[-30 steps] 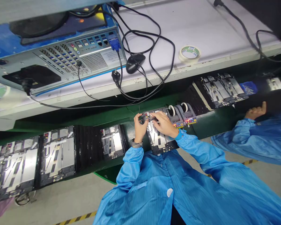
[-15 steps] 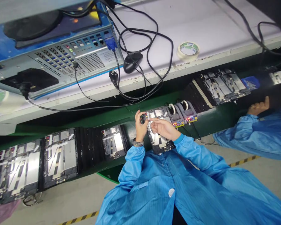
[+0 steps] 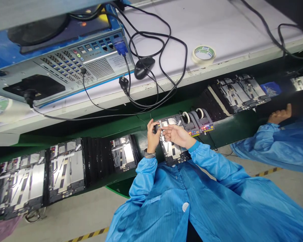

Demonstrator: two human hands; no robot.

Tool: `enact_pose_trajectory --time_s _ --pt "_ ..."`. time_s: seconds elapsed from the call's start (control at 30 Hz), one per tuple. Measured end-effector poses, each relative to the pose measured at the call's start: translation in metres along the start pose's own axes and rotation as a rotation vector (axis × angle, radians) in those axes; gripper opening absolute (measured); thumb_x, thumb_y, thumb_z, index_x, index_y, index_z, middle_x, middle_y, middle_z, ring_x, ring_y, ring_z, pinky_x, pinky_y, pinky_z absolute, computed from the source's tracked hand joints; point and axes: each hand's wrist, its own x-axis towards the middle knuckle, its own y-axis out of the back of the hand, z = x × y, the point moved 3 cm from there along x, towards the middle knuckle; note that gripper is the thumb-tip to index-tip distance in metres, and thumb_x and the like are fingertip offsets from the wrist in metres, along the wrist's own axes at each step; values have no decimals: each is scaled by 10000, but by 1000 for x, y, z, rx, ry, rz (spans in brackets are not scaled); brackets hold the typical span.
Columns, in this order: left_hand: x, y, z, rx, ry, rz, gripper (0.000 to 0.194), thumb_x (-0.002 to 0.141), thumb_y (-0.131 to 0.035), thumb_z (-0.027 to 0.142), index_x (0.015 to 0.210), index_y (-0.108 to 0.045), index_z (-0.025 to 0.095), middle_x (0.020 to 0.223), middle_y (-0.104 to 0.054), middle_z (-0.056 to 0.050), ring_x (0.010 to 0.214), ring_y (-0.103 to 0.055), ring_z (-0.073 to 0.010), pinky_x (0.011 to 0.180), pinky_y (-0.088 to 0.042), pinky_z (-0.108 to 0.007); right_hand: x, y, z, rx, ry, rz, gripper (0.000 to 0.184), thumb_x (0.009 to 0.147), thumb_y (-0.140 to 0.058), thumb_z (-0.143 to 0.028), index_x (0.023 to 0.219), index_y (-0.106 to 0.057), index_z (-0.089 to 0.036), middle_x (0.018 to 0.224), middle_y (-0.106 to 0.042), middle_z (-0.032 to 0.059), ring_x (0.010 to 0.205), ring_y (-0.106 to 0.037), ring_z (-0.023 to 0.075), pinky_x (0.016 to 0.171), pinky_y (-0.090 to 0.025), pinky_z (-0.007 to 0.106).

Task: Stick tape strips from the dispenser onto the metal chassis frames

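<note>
A flat device chassis (image 3: pixel 172 148) with silver plates lies on the green conveyor belt (image 3: pixel 116 129) right in front of me. My left hand (image 3: pixel 153 134) is curled at its top left corner, fingers pinched on a small dark part there. My right hand (image 3: pixel 175 133) hovers over the chassis top, thumb and forefinger pinched on a small pale strip, too small to name. Both sleeves are blue. Two grey tape dispensers (image 3: pixel 197 122) with white rolls stand just right of my hands.
More chassis lie on the belt at left (image 3: pixel 65 169) and right (image 3: pixel 242 90). A co-worker's hand (image 3: pixel 280 116) in a blue sleeve works at far right. Above, a shelf holds a computer case (image 3: pixel 65 64), a black mouse (image 3: pixel 144 63), cables and a tape roll (image 3: pixel 204 53).
My right hand lifted off the chassis top, where it lay flat, and now pinches a small strip near my left hand. The left hand stayed at the corner.
</note>
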Motion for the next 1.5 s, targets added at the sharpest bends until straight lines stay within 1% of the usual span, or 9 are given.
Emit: enact_pose_trajectory --time_s 0.43,0.6,0.67,0.8,0.87,0.93,1.03,1.17,1.5 --pt "-1 3 4 158 -73 -4 185 941 -601 191 1080 -707 252 1570 -461 -78 1496 -419 -256 1247 -340 -481 -6 -13 -7 57 -52 67 341 1038 -420 -315 1072 -692 -112 784 -728 89 618 -572 180 627 -485 320" --pt "-2 3 5 205 -68 5 206 930 -607 179 1084 -716 261 1566 -476 -71 1488 -427 -266 1245 -328 -507 -10 -8 -7 -125 -96 50 380 1011 -427 -390 1057 -685 -114 783 -717 101 568 -547 179 592 -465 333" --pt "-1 4 6 212 -63 5 205 928 -612 179 1081 -718 264 1557 -486 -71 1486 -430 -269 1242 -332 -509 -14 -4 -9 -365 7 85 368 990 -459 -401 1119 -678 -134 758 -703 78 557 -536 177 577 -443 322" --pt "-1 4 7 225 -50 -14 217 931 -611 175 1094 -714 276 1551 -496 -63 1484 -435 -266 1240 -338 -504 -23 -6 -27 -1211 556 224 350 975 -537 -303 1278 -676 -196 838 -692 44 692 -574 185 687 -445 315" --pt "-1 4 7 228 -46 -17 227 931 -615 171 1100 -715 285 1547 -504 -56 1484 -434 -265 1247 -329 -507 -23 -12 -33 -1632 741 164 348 1000 -504 -254 1280 -704 -205 949 -687 74 840 -593 212 780 -442 331" --pt "-1 5 6 227 -41 -13 228 931 -623 175 1103 -720 290 1542 -511 -54 1486 -430 -266 1252 -321 -511 -17 -15 -35 -1941 796 54 367 1012 -473 -209 1288 -714 -208 985 -663 93 915 -576 232 804 -423 338" --pt "-2 5 6 229 -35 -8 210 937 -635 199 1102 -725 294 1545 -509 -53 1489 -424 -266 1251 -322 -511 -6 -12 -35 -2205 787 -40 414 995 -477 -155 1345 -689 -219 993 -627 100 919 -540 240 789 -397 338" --pt "-2 6 5 232 -40 -13 183 950 -643 239 1104 -723 297 1548 -510 -50 1494 -417 -263 1253 -319 -513 0 -7 -30 -2291 802 -39 471 965 -468 -106 1389 -656 -186 1004 -597 113 922 -494 252 806 -380 358" --pt "4 12 5 242 -26 -57 196 954 -638 236 1090 -754 317 1545 -518 -35 1501 -395 -267 1268 -278 -553 -7 -5 -34 -2088 841 -123 457 941 -458 -116 1302 -728 -189 922 -541 92 904 -444 260 860 -366 394"
